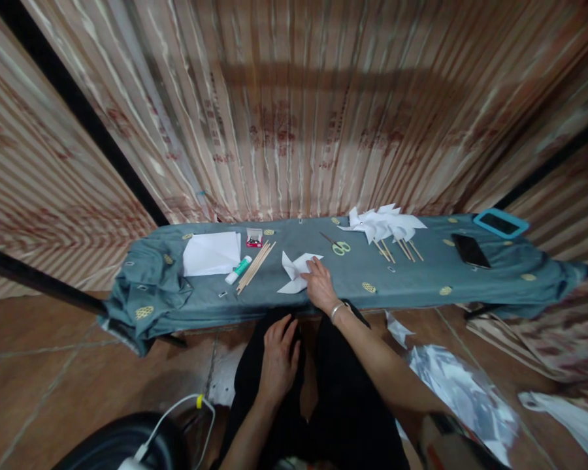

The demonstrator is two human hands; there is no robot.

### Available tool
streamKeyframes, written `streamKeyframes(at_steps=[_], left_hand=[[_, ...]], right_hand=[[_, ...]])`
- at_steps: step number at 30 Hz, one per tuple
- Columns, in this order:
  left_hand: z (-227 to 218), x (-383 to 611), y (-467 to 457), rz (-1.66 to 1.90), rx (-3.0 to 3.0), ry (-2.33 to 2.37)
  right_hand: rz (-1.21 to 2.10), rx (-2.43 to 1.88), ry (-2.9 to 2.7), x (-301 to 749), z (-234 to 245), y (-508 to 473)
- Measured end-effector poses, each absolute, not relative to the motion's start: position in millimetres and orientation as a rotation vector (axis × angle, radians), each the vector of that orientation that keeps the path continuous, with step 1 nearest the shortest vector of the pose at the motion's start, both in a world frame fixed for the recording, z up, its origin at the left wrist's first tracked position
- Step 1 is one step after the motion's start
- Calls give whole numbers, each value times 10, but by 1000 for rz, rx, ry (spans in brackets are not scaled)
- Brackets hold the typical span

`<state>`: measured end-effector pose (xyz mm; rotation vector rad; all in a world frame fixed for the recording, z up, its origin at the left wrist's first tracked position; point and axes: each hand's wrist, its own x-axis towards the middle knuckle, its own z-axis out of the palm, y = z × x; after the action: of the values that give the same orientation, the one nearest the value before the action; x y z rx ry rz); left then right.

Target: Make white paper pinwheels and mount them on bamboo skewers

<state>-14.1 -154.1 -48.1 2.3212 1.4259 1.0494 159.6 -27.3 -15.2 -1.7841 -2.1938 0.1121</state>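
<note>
On the cloth-covered table lies a white paper pinwheel (pixel 290 285) with folded, pointed blades and no stick visible on it. My right hand (pixel 320 282), with a bracelet at the wrist, grips it at the right side, thumb and fingers over its middle. My left hand (pixel 279 349) rests on my left thigh, fingers loosely apart and holding nothing. Left of the pinwheel are thin wooden sticks (pixel 255 267), a glue stick (pixel 238 269) and a small red box (pixel 254 237). Scissors (pixel 340 247) with light green handles lie to its right.
A stack of white paper (pixel 212 253) lies on the table's left. Several pinwheels on sticks (pixel 385 224) are heaped at back right, near a black phone (pixel 470 250) and a blue-framed device (pixel 500 223). A plastic bag (pixel 463 391) and a black round seat (pixel 127 447) stand below.
</note>
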Motion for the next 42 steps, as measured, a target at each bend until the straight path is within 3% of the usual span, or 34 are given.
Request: streamKeyframes(at_steps=[11, 33, 42], left_hand=[[-463, -166, -1552, 1038, 2290, 1437], [-494, -183, -1494, 1048, 2384, 1464], [-482, -166, -1501, 1047, 2379, 1457]], right_hand=[[324, -1858, -1925, 1608, -173, -240], [127, -1791, -2240, 1576, -126, -263], [187, -1771, -2222, 1620, -152, -182]])
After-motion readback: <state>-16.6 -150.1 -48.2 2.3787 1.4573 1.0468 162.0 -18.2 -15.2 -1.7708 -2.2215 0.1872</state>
